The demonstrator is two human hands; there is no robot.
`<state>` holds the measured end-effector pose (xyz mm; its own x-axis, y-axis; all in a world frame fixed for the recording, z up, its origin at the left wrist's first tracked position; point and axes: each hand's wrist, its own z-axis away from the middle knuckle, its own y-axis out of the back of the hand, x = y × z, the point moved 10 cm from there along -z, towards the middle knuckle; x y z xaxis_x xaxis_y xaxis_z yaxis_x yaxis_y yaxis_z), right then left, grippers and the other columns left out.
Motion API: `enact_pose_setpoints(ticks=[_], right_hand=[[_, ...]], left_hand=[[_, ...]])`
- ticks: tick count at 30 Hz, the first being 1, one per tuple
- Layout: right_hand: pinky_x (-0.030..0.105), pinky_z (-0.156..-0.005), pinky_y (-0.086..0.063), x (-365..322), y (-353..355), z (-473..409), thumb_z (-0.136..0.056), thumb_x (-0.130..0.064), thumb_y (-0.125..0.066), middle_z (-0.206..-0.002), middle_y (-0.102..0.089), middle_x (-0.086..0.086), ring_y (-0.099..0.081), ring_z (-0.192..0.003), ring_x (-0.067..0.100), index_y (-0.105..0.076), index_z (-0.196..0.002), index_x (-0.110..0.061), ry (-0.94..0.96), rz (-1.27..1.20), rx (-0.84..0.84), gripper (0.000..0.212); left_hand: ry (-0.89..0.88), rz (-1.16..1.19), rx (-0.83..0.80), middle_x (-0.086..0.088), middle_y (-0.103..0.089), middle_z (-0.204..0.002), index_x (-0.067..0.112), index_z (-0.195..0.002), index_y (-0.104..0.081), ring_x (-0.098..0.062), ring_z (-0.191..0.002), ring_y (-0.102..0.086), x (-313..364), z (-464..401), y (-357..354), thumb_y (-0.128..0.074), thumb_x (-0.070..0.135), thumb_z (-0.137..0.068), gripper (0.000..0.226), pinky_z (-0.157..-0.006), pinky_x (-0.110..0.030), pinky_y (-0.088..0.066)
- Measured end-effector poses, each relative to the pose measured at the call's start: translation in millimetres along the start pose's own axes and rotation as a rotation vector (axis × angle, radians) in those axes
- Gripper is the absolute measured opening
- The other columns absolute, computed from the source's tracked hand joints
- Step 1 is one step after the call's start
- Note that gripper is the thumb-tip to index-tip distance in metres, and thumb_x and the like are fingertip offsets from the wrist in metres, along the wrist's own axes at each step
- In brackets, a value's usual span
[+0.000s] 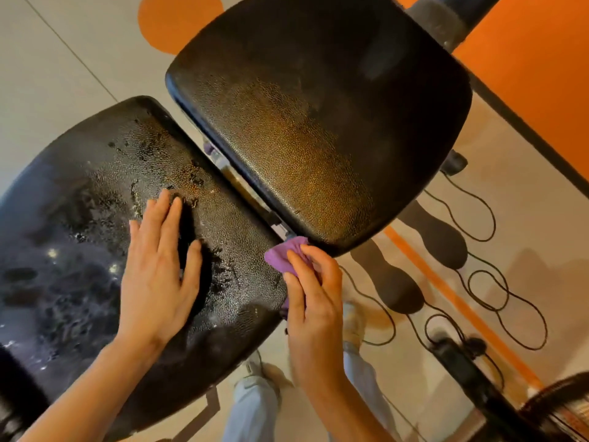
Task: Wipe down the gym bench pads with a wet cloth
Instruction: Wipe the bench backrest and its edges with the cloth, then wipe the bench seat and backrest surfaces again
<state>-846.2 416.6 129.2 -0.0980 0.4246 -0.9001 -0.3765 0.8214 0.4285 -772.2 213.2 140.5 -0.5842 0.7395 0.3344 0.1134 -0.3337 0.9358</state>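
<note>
Clearly midway: near-left black textured vinyl bench pad (95, 224) streaked wet, already wiped; far-right black pad (318, 122) looks dry, likely left. Left hand (159, 269) flat, fingers spread, empty. Right hand (315, 301) pinching crumpled purple cloth (282, 255) at gap between pads.

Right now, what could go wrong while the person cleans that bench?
The purple cloth in the right hand is at the gap between the two pads, so cloth or fingertips might get pinched in the metal hinge. The left hand presses flat on the wet pad, which looks slick, so it could slip. Black cables loop on the floor near the feet; a step sideways might trip on them.
</note>
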Motion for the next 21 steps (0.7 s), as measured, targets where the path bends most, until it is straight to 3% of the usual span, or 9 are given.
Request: enact_pose_setpoints(ticks=[5, 8, 10, 13, 15, 17, 19, 21], right_hand=[[0.022, -0.108, -0.038, 6, -15, 11, -0.100, -0.027, -0.041, -0.139, -0.047, 0.002, -0.045, -0.130, 0.017, -0.052, -0.137, -0.013, -0.016, 0.205, -0.013, 0.041], [0.036, -0.101, -0.045, -10, -38, -17, -0.097, -0.023, -0.047, -0.128, -0.058, 0.007, -0.052, -0.117, 0.023, -0.058, -0.128, -0.007, 0.066, 0.512, -0.014, 0.037], [0.037, -0.099, -0.045, -21, -71, -48, -0.094, -0.019, -0.051, -0.123, -0.058, 0.004, -0.051, -0.110, 0.023, -0.053, -0.130, -0.011, 0.054, 0.608, -0.131, 0.037], [0.034, -0.099, -0.044, -22, -81, -57, -0.099, -0.022, -0.044, -0.124, -0.057, 0.001, -0.050, -0.109, 0.021, -0.047, -0.136, -0.015, 0.054, 0.613, -0.199, 0.037], [0.022, -0.099, -0.042, -8, -50, -31, -0.100, -0.028, -0.040, -0.124, -0.057, -0.003, -0.051, -0.111, 0.017, -0.049, -0.135, -0.020, 0.031, 0.552, -0.182, 0.037], [0.011, -0.096, -0.037, 14, -12, 1, -0.100, -0.038, -0.029, -0.125, -0.056, -0.007, -0.051, -0.113, 0.011, -0.046, -0.139, -0.028, -0.107, 0.463, -0.154, 0.044], [0.018, -0.093, -0.043, 29, -2, 13, -0.101, -0.042, -0.023, -0.125, -0.057, -0.006, -0.051, -0.111, 0.008, -0.044, -0.142, -0.030, -0.185, 0.433, -0.140, 0.047], [0.022, -0.093, -0.042, 18, -14, 0, -0.101, -0.034, -0.031, -0.120, -0.060, -0.003, -0.050, -0.107, 0.010, -0.054, -0.133, -0.022, -0.110, 0.462, -0.076, 0.041]], left_hand=[[0.032, -0.051, 0.010, -0.005, -0.012, -0.163, 0.011, -0.154, -0.018, -0.020, -0.152, -0.004, -42, -13, 3, -0.030, 0.038, -0.101, 0.061, -0.123, -0.037, 0.001], [0.056, -0.006, 0.040, -0.006, -0.006, -0.164, 0.009, -0.154, -0.014, -0.022, -0.152, 0.001, -46, -13, -6, -0.026, 0.038, -0.100, 0.063, -0.124, -0.041, -0.001], [0.067, 0.019, 0.091, -0.008, -0.005, -0.164, 0.007, -0.154, -0.014, -0.024, -0.152, 0.001, -44, -11, -9, -0.027, 0.032, -0.100, 0.061, -0.124, -0.040, 0.000], [0.078, 0.027, 0.112, -0.007, -0.006, -0.164, 0.008, -0.154, -0.014, -0.023, -0.152, 0.001, -45, -11, -10, -0.027, 0.030, -0.101, 0.059, -0.124, -0.037, 0.001], [0.071, 0.032, 0.113, -0.006, -0.006, -0.164, 0.008, -0.154, -0.014, -0.022, -0.152, 0.001, -45, -10, -9, -0.027, 0.030, -0.101, 0.059, -0.124, -0.036, 0.002], [0.065, 0.045, 0.125, -0.006, -0.007, -0.164, 0.007, -0.154, -0.015, -0.022, -0.152, 0.001, -43, -11, -7, -0.028, 0.029, -0.101, 0.058, -0.124, -0.035, 0.002], [0.070, 0.049, 0.134, -0.006, -0.008, -0.164, 0.007, -0.154, -0.016, -0.022, -0.152, 0.000, -43, -11, -7, -0.029, 0.028, -0.101, 0.058, -0.124, -0.035, 0.002], [0.074, 0.052, 0.132, -0.006, -0.008, -0.164, 0.006, -0.153, -0.017, -0.021, -0.152, -0.001, -44, -11, -7, -0.029, 0.028, -0.101, 0.058, -0.124, -0.035, 0.001]])
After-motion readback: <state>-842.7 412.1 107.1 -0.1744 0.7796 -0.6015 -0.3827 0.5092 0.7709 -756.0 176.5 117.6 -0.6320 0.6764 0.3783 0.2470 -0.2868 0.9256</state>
